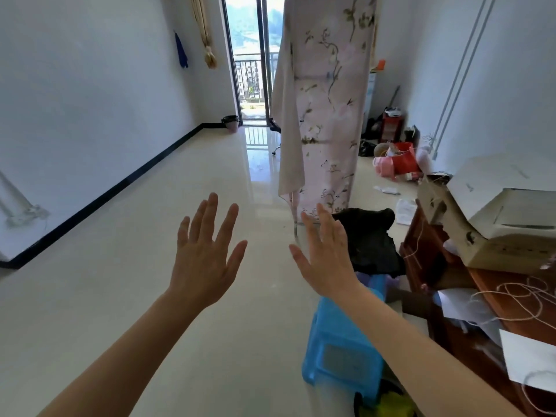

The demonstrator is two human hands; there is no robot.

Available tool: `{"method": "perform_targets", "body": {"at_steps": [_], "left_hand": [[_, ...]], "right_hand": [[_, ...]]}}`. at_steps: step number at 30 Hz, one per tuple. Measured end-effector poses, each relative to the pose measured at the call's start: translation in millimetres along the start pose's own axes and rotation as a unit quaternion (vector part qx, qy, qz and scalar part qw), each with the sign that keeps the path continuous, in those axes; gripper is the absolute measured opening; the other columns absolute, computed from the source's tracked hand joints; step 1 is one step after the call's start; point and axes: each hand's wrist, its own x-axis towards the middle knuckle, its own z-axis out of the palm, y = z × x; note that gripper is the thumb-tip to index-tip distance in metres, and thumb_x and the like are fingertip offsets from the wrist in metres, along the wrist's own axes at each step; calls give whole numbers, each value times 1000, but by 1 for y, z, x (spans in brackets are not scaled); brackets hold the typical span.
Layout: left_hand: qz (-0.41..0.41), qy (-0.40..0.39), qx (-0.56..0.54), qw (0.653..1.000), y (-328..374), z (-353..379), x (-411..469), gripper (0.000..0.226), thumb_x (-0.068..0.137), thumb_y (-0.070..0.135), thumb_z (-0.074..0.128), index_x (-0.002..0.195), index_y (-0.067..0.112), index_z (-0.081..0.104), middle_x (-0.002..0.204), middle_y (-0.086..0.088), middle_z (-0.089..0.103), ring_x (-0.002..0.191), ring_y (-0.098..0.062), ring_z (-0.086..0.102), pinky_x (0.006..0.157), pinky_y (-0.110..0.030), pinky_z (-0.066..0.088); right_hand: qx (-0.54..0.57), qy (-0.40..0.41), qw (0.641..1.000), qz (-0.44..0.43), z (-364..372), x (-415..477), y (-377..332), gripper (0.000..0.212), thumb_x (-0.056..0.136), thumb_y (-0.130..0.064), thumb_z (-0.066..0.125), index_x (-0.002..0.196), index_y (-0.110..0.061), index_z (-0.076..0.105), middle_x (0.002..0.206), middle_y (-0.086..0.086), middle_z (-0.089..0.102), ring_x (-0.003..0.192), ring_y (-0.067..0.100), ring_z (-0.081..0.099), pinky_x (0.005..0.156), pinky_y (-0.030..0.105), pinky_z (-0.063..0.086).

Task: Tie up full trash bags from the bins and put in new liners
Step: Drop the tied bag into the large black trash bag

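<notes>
Left grip: bare hand raised over the floor, back towards the camera, fingers straight and spread apart, holding nothing.
Right grip: bare hand raised beside the left one, fingers straight and close together, thumb out, holding nothing. The two are apart.
Black crumpled plastic trash bag: low down just behind the right grip, between the hanging cloth and the counter. The grip overlaps its left edge in the view; whether they touch cannot be told.
Blue plastic stool: on the floor beneath the right forearm, beside the counter.
Brown wooden counter: at the right edge, carrying a pale open cardboard box, loose white string and white paper sheets.
Pink floral cloth: hanging upright in mid-room, beyond both grips.
Small pink round bin with black liner: on the floor at the far wall, just left of the glass balcony door, well apart from both grips. The liner is folded over its rim.
Glossy cream tiled floor: runs from the grips to the door.
</notes>
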Motion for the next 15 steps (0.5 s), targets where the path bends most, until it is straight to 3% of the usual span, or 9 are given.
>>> {"method": "perform_targets", "body": {"at_steps": [4, 9, 15], "left_hand": [[4, -17, 1, 1000, -49, 72, 79, 67, 98, 55, 23, 156, 22, 15, 164, -12, 0, 150, -32, 8, 117, -58, 19], [59, -30, -13, 998, -100, 160, 212, 66, 99, 53, 26, 156, 21, 17, 164, -13, 1, 151, -32, 7, 117, -58, 19], [170, -73, -58, 981, -85, 242, 385, 65, 99, 53, 23, 155, 19, 19, 163, -16, 4, 150, -34, 10, 115, -59, 23]], "right_hand": [[1, -13, 1000, 24, 66, 81, 22, 68, 99, -54, 37, 156, -22, 18, 164, 8, -3, 151, 30, 1, 121, 49, 3], [-41, -41, 997, 51, 141, 195, 60, 68, 98, -55, 36, 156, -24, 17, 164, 10, 1, 151, 30, 2, 120, 51, 6], [-87, -36, 984, 151, 161, 277, 138, 64, 98, -49, 42, 153, -22, 23, 162, 13, 9, 150, 30, 10, 121, 52, 11]]}}
